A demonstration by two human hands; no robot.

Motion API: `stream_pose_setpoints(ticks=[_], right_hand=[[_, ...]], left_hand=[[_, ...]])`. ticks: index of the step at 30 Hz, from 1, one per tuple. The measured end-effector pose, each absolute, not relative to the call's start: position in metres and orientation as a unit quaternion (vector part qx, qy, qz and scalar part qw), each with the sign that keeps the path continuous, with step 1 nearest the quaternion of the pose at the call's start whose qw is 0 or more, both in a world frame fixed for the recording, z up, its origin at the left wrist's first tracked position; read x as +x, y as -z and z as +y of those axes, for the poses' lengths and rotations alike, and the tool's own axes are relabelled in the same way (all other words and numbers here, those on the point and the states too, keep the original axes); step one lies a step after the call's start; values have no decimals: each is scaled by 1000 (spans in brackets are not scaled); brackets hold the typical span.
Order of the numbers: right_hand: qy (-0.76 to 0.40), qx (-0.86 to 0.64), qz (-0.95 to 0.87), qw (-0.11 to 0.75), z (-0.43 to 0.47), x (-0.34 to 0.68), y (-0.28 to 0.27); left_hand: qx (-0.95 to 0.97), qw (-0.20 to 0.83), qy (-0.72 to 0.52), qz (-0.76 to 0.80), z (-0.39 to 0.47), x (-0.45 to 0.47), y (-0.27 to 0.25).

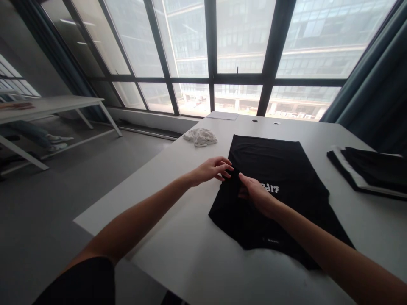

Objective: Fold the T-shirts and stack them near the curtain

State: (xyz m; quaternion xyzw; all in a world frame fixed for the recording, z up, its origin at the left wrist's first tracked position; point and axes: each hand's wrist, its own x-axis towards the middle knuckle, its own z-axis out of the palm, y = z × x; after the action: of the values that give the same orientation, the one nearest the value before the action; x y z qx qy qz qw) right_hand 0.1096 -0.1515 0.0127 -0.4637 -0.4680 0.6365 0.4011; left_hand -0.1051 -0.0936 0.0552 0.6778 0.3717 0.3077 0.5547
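Note:
A black T-shirt (pixel 273 156) with white lettering lies spread on a white table (pixel 178 233), its neckline toward me. My left hand (pixel 214 169) is at the shirt's left edge, fingers apart and slightly curled, the tips touching the cloth. Close beside it, my right hand (pixel 256 194) grips a fold of the left side, the thumb stretched along it and the fingers partly hidden by the fabric. The right hand and forearm cover part of the lettering and the shirt's near right area.
A crumpled white cloth (pixel 201 137) sits near the table's left edge. Folded black and white garments (pixel 375 169) are stacked at right. White paper (pixel 222 115) lies at the far end. Another table (pixel 63 101) stands at left, with a person's legs (pixel 34 131) beneath it.

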Motion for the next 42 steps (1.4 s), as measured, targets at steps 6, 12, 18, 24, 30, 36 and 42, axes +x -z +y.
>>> stream_pose_setpoints(ticks=[6, 12, 18, 24, 30, 36, 42], right_hand=[[-489, -530, -542, 431, -153, 115, 1], [-477, -560, -556, 388, -149, 115, -1], [-323, -578, -660, 355, -146, 124, 3], [-29, -530, -807, 258, -177, 111, 0], [-144, -342, -916, 154, -218, 89, -2], [-194, -341, -912, 120, -228, 92, 16], [-216, -346, -902, 144, -229, 90, 16]], left_hand=[[818, 280, -289, 410, -37, -116, -16], [835, 284, -258, 394, -16, -109, 11], [831, 240, -268, 424, -14, -105, 22], [861, 96, -339, 367, -40, -97, 6], [918, 125, -194, 323, -72, -83, 12], [917, 152, -77, 360, -69, -89, 21], [904, 137, -196, 353, -73, -75, 3]])
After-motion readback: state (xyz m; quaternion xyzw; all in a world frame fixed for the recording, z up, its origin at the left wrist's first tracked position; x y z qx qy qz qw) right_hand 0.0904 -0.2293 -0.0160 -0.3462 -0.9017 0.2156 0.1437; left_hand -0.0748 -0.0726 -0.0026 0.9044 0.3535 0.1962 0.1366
